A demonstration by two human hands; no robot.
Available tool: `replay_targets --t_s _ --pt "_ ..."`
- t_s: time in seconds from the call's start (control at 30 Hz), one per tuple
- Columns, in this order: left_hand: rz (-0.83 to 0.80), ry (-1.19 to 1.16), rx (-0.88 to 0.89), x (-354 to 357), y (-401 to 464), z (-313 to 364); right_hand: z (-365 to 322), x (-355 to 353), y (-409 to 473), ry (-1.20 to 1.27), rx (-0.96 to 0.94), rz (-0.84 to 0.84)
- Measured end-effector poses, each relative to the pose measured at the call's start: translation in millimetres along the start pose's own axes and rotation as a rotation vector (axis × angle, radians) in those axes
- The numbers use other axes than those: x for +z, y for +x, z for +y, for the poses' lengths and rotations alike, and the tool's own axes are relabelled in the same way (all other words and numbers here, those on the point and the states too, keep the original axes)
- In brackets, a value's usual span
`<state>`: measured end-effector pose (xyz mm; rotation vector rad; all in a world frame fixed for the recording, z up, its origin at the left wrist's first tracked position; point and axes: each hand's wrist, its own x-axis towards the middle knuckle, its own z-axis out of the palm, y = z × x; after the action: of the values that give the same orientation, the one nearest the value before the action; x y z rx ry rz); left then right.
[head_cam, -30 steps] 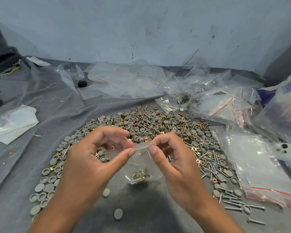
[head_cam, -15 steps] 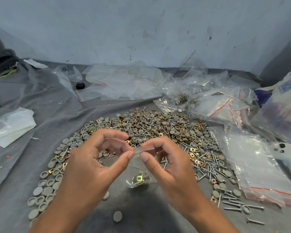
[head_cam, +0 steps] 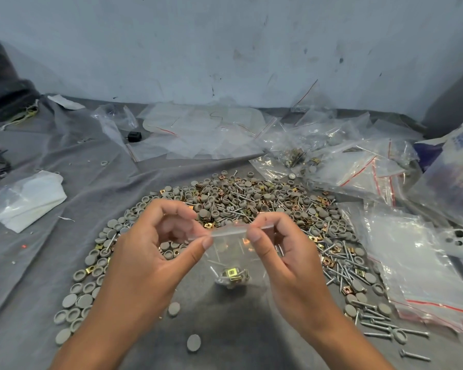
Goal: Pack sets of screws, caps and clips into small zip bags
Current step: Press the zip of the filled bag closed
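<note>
- The left hand (head_cam: 134,263) is pinching the left end of the zip strip of a small clear plastic zip bag (head_cam: 231,252) between thumb and forefinger, with the other fingers curled loosely behind.
- The right hand (head_cam: 286,263) is pinching the right end of that strip in the same way, so the bag is hanging in the air between the two hands, above the grey cloth work surface (head_cam: 64,263) and just in front of the heap of loose parts.
- A small bundle of silver screws, grey caps and a brass-coloured square clip (head_cam: 231,276) is sitting at the bottom of the hanging bag.
- Whether the strip is fully pressed closed along its length cannot be told; if a stretch in the middle is being missed, the seal is likely leaving a gap and the parts could be slipping out later.
- The screw points are resting against thin film, so a hard squeeze or a drop risks piercing it.
- If either pinch is loosening, the weighted bag could be swinging down and tipping its contents back into the heap of round grey plastic caps, brass clips and long silver screws (head_cam: 251,201), spoiling the count.
- The pile of empty red-striped clear zip bags (head_cam: 412,263) is lying near the right hand, where a careless elbow could be scattering it.
</note>
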<state>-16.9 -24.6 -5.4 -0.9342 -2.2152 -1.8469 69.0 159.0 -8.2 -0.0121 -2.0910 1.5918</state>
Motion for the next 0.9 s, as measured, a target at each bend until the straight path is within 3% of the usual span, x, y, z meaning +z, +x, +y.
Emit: replay_targets --t_s 0.47,0.9 --pt "-0.027 -0.054 -0.001 7 -1 5 -3 -1 -1 -0.058 -0.081 -0.032" --pt "-0.056 -0.041 0.017 13 -3 10 -6 5 -4 0.077 -0.085 -0.032"
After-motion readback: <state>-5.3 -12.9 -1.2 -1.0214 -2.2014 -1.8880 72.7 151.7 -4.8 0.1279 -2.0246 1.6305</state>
